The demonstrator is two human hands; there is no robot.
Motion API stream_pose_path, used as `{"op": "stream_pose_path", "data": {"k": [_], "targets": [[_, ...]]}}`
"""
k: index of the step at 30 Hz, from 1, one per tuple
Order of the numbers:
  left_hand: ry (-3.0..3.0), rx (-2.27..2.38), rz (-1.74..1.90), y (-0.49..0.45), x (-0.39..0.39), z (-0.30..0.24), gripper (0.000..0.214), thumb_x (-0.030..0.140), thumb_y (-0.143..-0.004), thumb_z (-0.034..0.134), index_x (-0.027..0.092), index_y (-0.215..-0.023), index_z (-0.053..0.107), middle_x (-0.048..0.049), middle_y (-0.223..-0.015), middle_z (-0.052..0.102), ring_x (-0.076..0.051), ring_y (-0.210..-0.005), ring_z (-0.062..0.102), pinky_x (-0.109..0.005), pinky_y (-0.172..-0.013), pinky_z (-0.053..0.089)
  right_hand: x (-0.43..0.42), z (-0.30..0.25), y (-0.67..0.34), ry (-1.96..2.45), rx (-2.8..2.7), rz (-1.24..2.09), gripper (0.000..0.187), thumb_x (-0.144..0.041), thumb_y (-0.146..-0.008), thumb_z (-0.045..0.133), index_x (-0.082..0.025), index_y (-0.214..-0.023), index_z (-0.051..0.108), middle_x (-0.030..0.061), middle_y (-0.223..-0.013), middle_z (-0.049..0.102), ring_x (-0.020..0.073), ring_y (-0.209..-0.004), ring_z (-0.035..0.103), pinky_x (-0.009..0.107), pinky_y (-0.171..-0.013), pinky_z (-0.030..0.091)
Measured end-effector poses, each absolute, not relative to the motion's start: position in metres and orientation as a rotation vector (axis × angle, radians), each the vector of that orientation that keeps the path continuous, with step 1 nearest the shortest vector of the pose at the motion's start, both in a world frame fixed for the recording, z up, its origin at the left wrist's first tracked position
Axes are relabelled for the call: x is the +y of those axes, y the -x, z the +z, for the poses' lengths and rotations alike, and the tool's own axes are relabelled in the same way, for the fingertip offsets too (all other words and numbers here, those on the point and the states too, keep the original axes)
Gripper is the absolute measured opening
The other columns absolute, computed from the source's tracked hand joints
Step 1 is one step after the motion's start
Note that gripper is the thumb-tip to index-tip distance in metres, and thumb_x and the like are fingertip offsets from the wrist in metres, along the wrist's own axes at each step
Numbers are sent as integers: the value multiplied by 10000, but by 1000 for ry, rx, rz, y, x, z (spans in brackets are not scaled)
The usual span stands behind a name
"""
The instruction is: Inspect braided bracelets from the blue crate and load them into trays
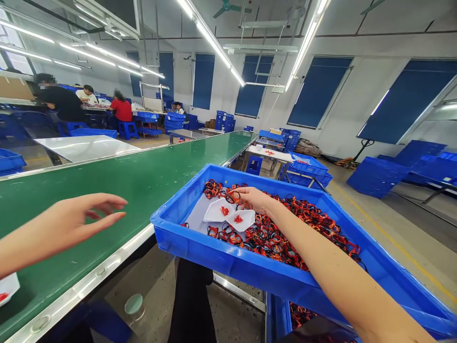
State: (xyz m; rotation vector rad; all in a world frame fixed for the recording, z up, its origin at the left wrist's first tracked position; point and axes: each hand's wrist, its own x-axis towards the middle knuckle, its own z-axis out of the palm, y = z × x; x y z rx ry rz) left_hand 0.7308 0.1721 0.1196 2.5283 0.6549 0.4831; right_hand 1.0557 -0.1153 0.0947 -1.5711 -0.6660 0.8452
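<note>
The right hand point(252, 200) pinches a red-and-black band point(232, 196) above the blue plastic crate point(200, 255); the left hand point(67, 224) hangs open beside it. Tangled bands point(285, 224) could snag and drag out others.

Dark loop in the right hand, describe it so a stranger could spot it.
Find the blue crate beside the green conveyor belt. Over its heap of red-and-black loops, the right hand pinches one dark loop, the only one lifted, beside two white dishes.

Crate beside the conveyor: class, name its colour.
The crate is bright blue, best seen in the head view.
</note>
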Motion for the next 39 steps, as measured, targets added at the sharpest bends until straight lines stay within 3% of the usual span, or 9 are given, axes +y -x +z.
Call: {"op": "stream_pose_path", "data": {"k": [3,6,8,10,13,19,25,35,39], "targets": [[-2634,251,538,-782,127,126,358,492,-758,573,289,-1052,603,18,-1035,653,-182,-838,610,-264,-758,489,-115,96,-1054,1558,-635,920,176,-228,-718,722,-151,-867,670,24,-798,687,50,-559,576,128,-490,477],[-2586,-126,551,-832,86,126,366,375,-822,517,277,-1171,563,-30,-1171,569,-178,-884,595,-262,-781,479,-113,97,-1049,1553,-621,987,147,-214,-726,710,-141,-843,659,28,-788,690,52,-558,586,127,-488,481],[-2473,-315,515,-861,64,125,370,307,-819,520,289,-1185,576,-26,-1264,514,-190,-1014,557,-300,-941,405,-111,99,-1045,1546,-622,1029,149,-204,-718,714,-139,-837,652,23,-746,685,60,-551,591,137,-487,487],[-2359,-368,440,-885,49,123,301,282,-806,538,288,-1087,646,-16,-1223,557,-208,-1102,516,-329,-1015,344,-110,101,-1042,1537,-627,1056,151,-192,-714,716,-142,-840,648,16,-714,679,68,-556,599,142,-487,491],[-2256,-277,382,-909,39,117,215,294,-800,558,262,-962,697,-23,-1066,647,-220,-1054,550,-357,-1006,371,-111,104,-1042,1527,-626,1056,117,-176,-731,695,-138,-830,645,13,-703,674,65,-564,601,129,-481,486],[-1930,107,198,-928,48,105,225,273,-855,522,130,-963,658,-61,-860,694,-176,-810,650,-326,-793,532,-113,109,-1044,1544,-611,1027,45,-162,-782,628,-119,-769,631,25,-718,677,57,-537,586,128,-461,484],[-1674,281,45,-927,54,101,214,281,-865,557,126,-1007,596,-59,-975,639,-167,-824,625,-356,-718,535,-110,109,-1038,1571,-643,1012,78,-201,-807,609,-126,-813,632,31,-758,681,60,-555,595,126,-452,481],[-1546,300,-43,-924,53,100,191,254,-852,574,124,-989,603,-56,-965,637,-168,-830,620,-354,-726,528,-110,111,-1038,1711,-776,987,149,-264,-844,548,-136,-817,619,39,-812,663,48,-593,593,120,-503,487],[-1568,285,-21,-921,50,99,259,272,-761,677,134,-973,623,-52,-925,668,-173,-827,627,-348,-760,515,-121,112,-1053,1905,-833,872,161,-288,-834,548,-153,-789,623,35,-792,672,70,-617,605,143,-517,493]]}}
